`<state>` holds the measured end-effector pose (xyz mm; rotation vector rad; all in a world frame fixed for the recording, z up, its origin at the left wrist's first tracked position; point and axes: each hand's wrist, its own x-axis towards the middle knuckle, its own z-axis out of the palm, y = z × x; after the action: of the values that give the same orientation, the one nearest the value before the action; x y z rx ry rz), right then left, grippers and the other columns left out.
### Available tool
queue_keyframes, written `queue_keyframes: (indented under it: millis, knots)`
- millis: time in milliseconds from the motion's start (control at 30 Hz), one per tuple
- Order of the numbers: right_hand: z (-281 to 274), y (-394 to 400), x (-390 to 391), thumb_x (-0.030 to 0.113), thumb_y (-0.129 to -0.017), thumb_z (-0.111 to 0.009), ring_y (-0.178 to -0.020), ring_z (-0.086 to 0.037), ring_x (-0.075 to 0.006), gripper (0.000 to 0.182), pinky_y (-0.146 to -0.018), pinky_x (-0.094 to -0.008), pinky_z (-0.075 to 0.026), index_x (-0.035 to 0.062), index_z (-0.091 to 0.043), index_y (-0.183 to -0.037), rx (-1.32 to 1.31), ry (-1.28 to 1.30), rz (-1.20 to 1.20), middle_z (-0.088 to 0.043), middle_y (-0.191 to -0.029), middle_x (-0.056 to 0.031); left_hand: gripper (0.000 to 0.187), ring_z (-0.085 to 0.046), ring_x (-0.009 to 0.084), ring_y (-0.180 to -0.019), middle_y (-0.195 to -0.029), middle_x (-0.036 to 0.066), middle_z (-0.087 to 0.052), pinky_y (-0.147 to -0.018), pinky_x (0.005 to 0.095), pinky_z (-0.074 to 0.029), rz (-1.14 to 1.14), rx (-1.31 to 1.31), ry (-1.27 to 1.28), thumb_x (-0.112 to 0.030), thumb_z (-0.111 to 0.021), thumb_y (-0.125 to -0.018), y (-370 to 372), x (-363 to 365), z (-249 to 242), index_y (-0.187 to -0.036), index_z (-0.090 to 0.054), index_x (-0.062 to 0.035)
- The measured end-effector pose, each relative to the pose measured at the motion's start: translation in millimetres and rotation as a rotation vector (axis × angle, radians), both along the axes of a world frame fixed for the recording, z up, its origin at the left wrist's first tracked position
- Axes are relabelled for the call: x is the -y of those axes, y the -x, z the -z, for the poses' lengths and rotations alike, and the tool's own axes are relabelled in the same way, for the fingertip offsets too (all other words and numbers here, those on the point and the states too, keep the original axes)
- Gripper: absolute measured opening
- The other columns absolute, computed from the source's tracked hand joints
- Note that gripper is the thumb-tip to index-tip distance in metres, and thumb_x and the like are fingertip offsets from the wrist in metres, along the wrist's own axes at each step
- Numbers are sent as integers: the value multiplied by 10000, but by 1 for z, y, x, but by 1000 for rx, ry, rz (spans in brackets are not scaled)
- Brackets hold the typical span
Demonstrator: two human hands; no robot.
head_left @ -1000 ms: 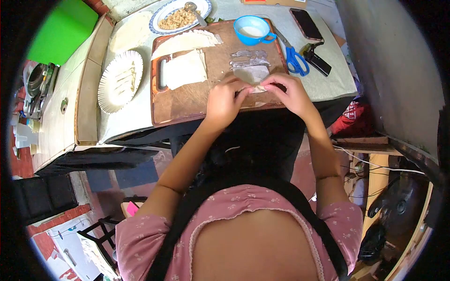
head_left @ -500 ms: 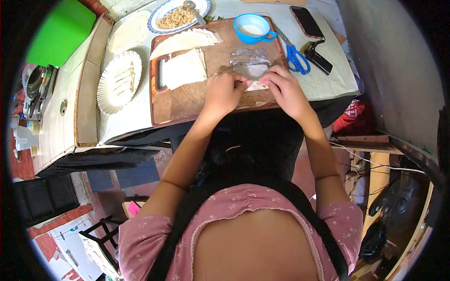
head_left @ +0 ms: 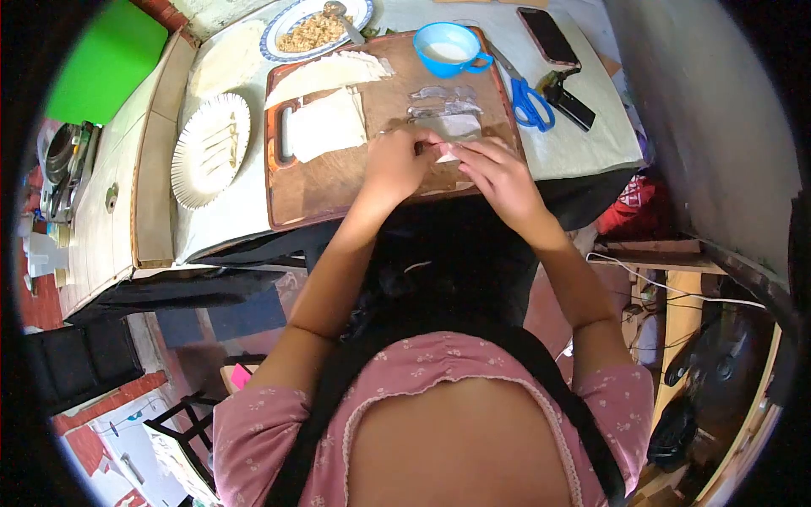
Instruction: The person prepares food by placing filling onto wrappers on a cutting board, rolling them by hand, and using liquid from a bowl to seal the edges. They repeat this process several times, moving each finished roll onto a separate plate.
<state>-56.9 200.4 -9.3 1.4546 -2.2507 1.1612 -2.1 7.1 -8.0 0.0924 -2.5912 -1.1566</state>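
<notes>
Over the near right part of a brown wooden cutting board (head_left: 325,190), my left hand (head_left: 399,160) pinches one end of a small white spring roll wrapper (head_left: 446,157). My right hand (head_left: 498,173) has its fingertips on the other side of it, fingers close together. Much of the wrapper is hidden by my fingers. Just beyond lies a flat pale sheet (head_left: 456,127), with thin translucent strips (head_left: 443,100) above it. A stack of square wrappers (head_left: 329,125) lies left of my left hand, and a half-round pile of trimmed pieces (head_left: 329,74) is behind that.
A blue cup of white liquid (head_left: 448,51) stands at the board's back right. Scissors (head_left: 530,110), a phone (head_left: 549,35) and a black object (head_left: 570,103) lie further right. At left are a paper plate of thin rolls (head_left: 211,152) and a plate of filling with a spoon (head_left: 317,34).
My right fingers have shifted left, closer to my left fingertips, and straightened somewhat. Less of the wrapper shows between my hands. The whole view has shifted slightly.
</notes>
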Motion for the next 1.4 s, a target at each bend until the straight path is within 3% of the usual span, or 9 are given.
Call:
queue_keyframes:
  millis: [233, 533, 733, 1033, 1233, 1400]
  knots:
    - [-1, 10, 6, 42, -825, -690, -959, -599, -343, 297, -852, -426, -489, 32, -660, -1120, -51, -51, -16, -651, -1013, -134, 187, -650, 258, -664, -774, 92, -696, -637, 357, -497, -78, -51, -145, -227, -786, -781, 0, -2, 5, -926, -760, -112]
    - [-1, 17, 5, 53, -858, -677, -971, -602, -338, 246, -851, -411, -491, 12, -668, -1100, -89, -119, -19, -643, -1043, -139, 163, -665, 308, -805, -922, 104, -664, -689, 413, -524, -85, -332, 202, -159, -771, -789, -22, -15, 9, -922, -732, -74]
    - [-5, 21, 5, 55, -856, -677, -972, -590, -326, 215, -860, -400, -485, 2, -673, -1065, -142, -140, -47, -624, -1032, -130, 223, -656, 353, -836, -922, 139, -685, -728, 413, -522, -50, -249, 100, -165, -774, -802, -29, -18, 6, -988, -712, -57]
    - [-7, 29, -1, 67, -878, -665, -998, -594, -331, 200, -870, -395, -480, 20, -669, -1072, 69, -121, -106, -597, -1043, -137, 193, -602, 333, -927, -937, 115, -681, -822, 427, -403, -68, -219, 242, -247, -760, -822, -19, -9, 5, -958, -726, -115]
    - [-9, 32, -1, 79, -889, -656, -967, -606, -327, 187, -845, -377, -485, 10, -657, -1063, 69, -118, -80, -607, -1034, -145, 206, -567, 345, -965, -929, 112, -677, -829, 451, -392, -182, -231, 283, -273, -759, -809, -19, -14, 4, -935, -744, -111]
    - [-10, 40, -2, 89, -897, -654, -912, -610, -321, 155, -822, -366, -485, 0, -645, -1024, 113, -104, -113, -618, -973, -146, 206, -579, 356, -959, -932, 120, -684, -827, 467, -386, -146, -137, 207, -289, -734, -834, -14, -8, 5, -937, -749, -111]
